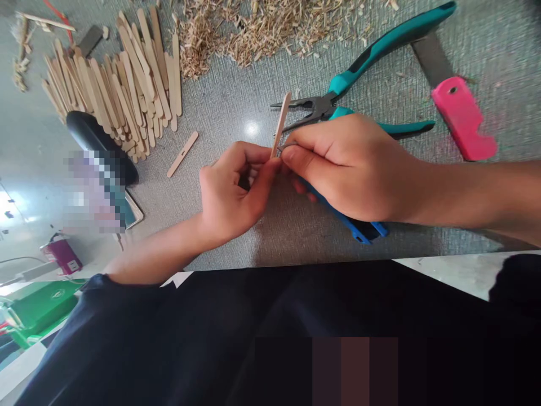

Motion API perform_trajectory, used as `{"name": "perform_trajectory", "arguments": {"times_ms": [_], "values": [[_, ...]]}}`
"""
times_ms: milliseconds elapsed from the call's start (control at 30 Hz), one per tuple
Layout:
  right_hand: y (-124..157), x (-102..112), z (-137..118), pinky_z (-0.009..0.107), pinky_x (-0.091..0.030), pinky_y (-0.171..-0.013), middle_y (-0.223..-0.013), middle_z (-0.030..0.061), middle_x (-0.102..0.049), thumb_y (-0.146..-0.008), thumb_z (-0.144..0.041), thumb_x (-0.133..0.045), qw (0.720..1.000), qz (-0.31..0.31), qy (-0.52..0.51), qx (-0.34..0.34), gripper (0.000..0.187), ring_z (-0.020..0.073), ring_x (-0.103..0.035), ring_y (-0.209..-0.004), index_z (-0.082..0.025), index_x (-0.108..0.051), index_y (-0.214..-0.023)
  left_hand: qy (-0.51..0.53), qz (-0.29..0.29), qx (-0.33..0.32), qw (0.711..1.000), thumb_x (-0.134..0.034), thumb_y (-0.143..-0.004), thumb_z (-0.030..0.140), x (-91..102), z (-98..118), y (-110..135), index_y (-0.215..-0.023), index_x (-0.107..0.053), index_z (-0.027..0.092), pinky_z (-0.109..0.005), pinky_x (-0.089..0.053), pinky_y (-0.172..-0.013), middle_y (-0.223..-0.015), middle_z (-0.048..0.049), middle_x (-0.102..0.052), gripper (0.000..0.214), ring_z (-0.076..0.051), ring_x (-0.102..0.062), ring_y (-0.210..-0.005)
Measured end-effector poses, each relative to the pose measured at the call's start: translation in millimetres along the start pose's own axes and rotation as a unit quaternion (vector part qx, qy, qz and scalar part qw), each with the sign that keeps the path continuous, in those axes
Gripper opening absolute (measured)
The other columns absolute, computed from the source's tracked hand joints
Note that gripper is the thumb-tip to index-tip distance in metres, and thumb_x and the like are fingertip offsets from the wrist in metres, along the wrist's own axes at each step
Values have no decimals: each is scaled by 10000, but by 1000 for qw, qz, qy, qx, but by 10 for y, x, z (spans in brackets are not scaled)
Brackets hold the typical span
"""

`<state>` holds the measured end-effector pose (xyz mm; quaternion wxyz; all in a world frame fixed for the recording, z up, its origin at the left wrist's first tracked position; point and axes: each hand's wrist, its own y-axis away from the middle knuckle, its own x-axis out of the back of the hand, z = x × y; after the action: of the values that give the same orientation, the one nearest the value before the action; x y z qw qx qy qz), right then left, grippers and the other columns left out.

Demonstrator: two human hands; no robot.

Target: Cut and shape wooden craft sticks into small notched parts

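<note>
A heap of flat pale wooden sticks (114, 84) is spread at the left, with one slotted wooden stick (182, 154) lying apart beside it. The left hand (232, 189) is pinched shut on the lower end of a thin upright wooden stick (281, 121), held just above the grey table (236, 107). The right hand (350, 166) is clenched round a blue-handled metal tool (359, 228), whose tip is set against that stick's base. The stick is best braced firmly and pressure applied gradually, so that splitting is avoided. Teal-handled pliers (393, 38) and a pink-handled blade (462, 118) lie beyond.
</note>
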<state>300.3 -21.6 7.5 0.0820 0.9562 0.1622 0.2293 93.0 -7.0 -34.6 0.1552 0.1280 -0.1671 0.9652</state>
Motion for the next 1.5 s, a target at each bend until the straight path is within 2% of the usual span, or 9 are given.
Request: {"name": "perform_trajectory", "arguments": {"times_ms": [67,267,400,533,767,1067,1267,1400,1500], "values": [[-4,11,6,397,-321,-690,-647,-12,-485,-1163,-120,-611,1000,-8,6,1,550,183,-464,-664,-267,-436,-662,0,-5,15,1000,-834,-1128,447,4,-2,16,-981,-778,244,-206,-425,-460,-716,49,-743,257,-65,-609,-537],[-15,66,-26,377,-393,-650,-579,-9,-607,-1186,-133,-610,998,-38,-35,-18,567,161,-584,-598,-252,-573,-633,53,-27,64,996,-861,-1106,548,13,-14,9,-974,-780,230,-218,-433,-440,-700,33,-744,354,-79,-617,-507],[-29,84,-56,343,-396,-546,-548,-26,-621,-1215,-161,-607,991,-63,-101,-63,571,122,-573,-506,-237,-616,-649,106,-42,85,990,-895,-1086,543,27,-2,-30,-983,-769,233,-212,-470,-464,-746,26,-785,350,-84,-682,-551],[-36,94,-44,295,-394,-472,-554,-40,-630,-1193,-190,-669,980,-67,-183,-42,518,96,-564,-478,-218,-645,-676,146,-61,109,981,-913,-1061,583,38,-19,-66,-994,-751,233,-220,-487,-453,-770,18,-816,391,-94,-719,-564],[-26,92,-17,268,-405,-478,-599,-26,-644,-1176,-127,-613,967,-74,-238,-57,472,88,-589,-508,-201,-680,-715,172,-72,123,975,-932,-1035,588,51,-20,-83,-981,-747,222,-214,-543,-484,-785,8,-830,413,-101,-765,-606],[-46,137,-100,292,-407,-532,-609,-5,-650,-1182,-97,-596,968,-87,-222,-81,509,93,-593,-527,-189,-684,-689,188,-84,127,970,-930,-1029,589,60,-53,-92,-1008,-722,231,-231,-582,-507,-787,26,-820,415,-101,-766,-601],[-32,95,-30,259,-409,-506,-604,-15,-649,-1178,-87,-605,968,-75,-234,-57,499,84,-593,-512,-186,-681,-695,185,-77,104,974,-928,-1040,584,43,-55,-91,-1016,-743,238,-230,-581,-518,-803,19,-835,394,-109,-781,-630],[-5,76,26,246,-409,-473,-609,-25,-654,-1188,-159,-639,967,-57,-249,-18,467,91,-601,-510,-196,-678,-724,171,-57,123,976,-924,-1040,601,31,-24,-79,-1022,-741,239,-226,-561,-513,-800,24,-830,406,-95,-747,-607],[-3,63,18,257,-406,-463,-594,-26,-647,-1183,-123,-604,971,-49,-235,-15,489,101,-596,-504,-209,-661,-705,156,-39,130,978,-911,-1063,574,14,-11,-70,-1005,-746,239,-222,-523,-495,-786,28,-825,378,-83,-709,-581]]}}
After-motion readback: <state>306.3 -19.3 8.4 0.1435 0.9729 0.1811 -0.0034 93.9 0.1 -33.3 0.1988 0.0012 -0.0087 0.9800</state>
